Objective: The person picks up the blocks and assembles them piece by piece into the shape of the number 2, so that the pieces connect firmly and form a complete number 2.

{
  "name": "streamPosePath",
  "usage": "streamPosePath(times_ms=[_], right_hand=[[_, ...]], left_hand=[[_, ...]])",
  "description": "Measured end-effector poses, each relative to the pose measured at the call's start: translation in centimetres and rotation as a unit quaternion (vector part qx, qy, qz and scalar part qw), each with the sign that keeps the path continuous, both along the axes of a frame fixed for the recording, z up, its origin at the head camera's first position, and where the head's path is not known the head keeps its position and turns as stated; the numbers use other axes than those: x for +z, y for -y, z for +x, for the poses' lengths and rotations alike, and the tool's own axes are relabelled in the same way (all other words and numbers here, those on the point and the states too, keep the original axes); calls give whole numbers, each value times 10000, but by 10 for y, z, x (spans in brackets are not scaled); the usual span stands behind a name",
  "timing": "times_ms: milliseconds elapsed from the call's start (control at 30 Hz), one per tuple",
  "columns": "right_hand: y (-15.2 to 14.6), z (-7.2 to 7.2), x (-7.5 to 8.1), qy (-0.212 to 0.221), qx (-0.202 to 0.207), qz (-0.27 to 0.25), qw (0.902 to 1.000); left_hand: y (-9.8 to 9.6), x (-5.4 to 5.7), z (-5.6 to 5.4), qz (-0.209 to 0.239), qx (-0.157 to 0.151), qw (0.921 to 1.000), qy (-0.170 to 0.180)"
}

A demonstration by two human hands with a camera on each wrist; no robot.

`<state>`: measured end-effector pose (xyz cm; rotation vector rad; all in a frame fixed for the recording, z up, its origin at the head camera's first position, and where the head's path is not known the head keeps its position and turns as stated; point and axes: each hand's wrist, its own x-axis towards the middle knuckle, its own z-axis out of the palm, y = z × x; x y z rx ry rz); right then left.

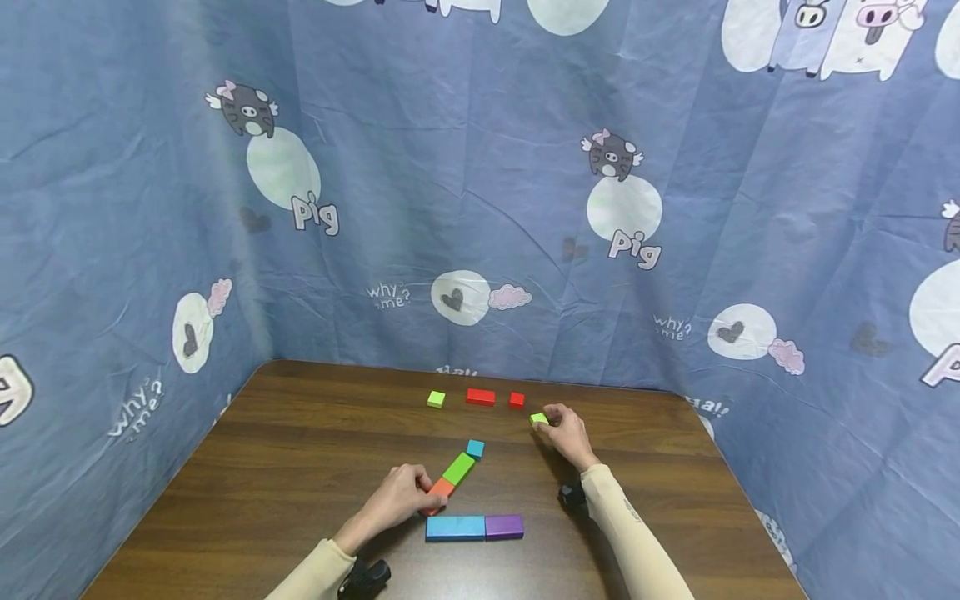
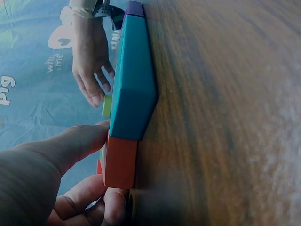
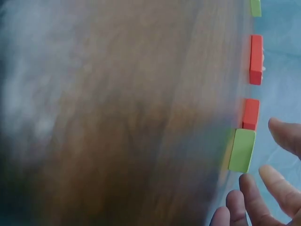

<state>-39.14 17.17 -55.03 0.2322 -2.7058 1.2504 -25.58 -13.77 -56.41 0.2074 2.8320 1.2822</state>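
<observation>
My left hand pinches an orange block between thumb and fingers. That block lies end to end with a green block, and a small blue block sits at the green one's far end, forming a slanted row. Nearer me, a long blue block meets a purple block. My right hand is beside a small yellow-green block. In the right wrist view its fingers are spread, with a gap between thumb and that block.
Toward the table's back edge lie another yellow-green block, a longer red block and a small red block. A blue curtain with pig prints hangs behind the brown wooden table.
</observation>
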Motion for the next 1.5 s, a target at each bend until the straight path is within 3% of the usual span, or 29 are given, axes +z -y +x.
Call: streamPosePath(times_ms=[200, 467, 1500], right_hand=[[1, -2, -2, 212, -414, 134, 9988], [2, -4, 0, 276, -529, 325, 9977], [8, -1, -5, 214, -1, 130, 9997]], left_hand=[[-1, 2, 1, 17, 3, 10000, 43], [-2, 4, 0, -26, 39, 9999, -108], [-1, 4, 1, -2, 37, 10000, 59]])
